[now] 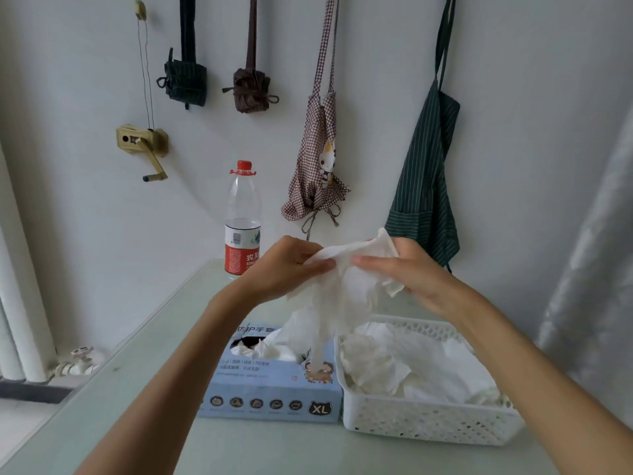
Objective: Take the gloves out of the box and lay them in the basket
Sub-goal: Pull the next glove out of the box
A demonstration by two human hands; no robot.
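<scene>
While both hands pinch it, the white glove hangs crumpled, translucent.

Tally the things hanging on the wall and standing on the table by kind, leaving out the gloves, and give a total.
Open aprons: 2, checked and green striped
Rolled bundles: 2, green and brown
Crank: 1
Bottle: 1
Box: 1
Basket: 1
Total: 8
</scene>
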